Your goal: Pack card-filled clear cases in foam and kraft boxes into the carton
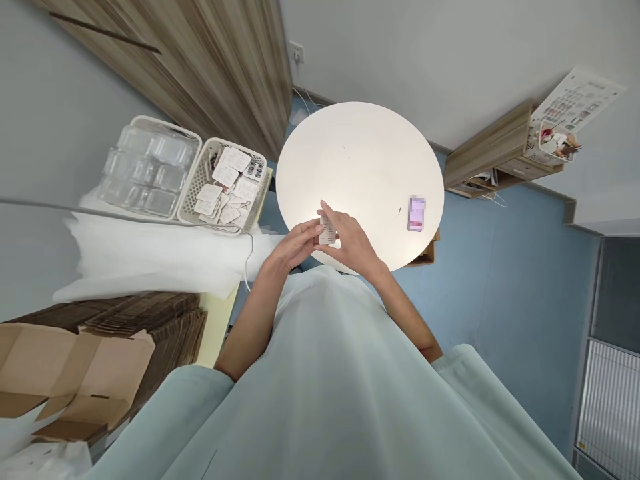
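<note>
As hands (pixel 299 243) (pixel 350 241) hold wht card (pixel 327 233), fingers (pixel 330 212) part-curled

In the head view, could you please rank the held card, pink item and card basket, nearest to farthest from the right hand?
1. Held card, left of right hand.
2. Pink item, to its right.
3. Card basket, farther left.

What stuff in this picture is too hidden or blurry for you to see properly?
- Head view: the marks on the small white card are too small to read.
- Head view: the phone-like thing's screen is blurred into blocks.
- Head view: the basket's bottom is hidden under piled white pieces.
- Head view: the open cardboard box is cut off by the left edge.
</note>
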Demonstrator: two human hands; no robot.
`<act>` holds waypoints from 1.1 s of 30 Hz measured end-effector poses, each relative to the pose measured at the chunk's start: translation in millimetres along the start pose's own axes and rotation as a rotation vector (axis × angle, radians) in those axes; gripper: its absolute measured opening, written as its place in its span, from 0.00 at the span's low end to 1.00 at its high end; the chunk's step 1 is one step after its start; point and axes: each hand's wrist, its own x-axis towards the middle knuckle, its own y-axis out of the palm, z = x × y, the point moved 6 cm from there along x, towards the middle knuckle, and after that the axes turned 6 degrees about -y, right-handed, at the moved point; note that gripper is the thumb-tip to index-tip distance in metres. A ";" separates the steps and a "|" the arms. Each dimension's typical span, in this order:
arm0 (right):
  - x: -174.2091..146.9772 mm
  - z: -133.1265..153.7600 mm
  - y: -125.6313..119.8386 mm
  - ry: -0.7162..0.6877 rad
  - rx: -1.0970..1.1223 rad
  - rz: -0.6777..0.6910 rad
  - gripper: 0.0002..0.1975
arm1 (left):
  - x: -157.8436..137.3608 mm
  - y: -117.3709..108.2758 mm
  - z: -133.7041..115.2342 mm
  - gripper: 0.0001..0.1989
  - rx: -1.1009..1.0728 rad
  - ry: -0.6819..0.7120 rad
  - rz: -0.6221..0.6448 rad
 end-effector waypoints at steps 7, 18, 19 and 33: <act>10.5 0.3 10.4 -0.001 -0.002 0.014 0.45 | -14.4 -37.7 8.1 0.36 -0.118 0.014 -0.159; 29.8 -11.9 57.3 0.059 -0.106 0.053 0.46 | -27.8 -104.9 4.3 0.36 0.009 0.058 -0.426; 33.7 -11.6 63.2 0.059 -0.124 0.061 0.47 | -28.5 -107.6 3.0 0.36 0.027 0.061 -0.434; 55.9 -55.2 123.5 0.179 -0.230 0.108 0.47 | -27.5 -155.8 1.2 0.32 0.183 0.082 -0.509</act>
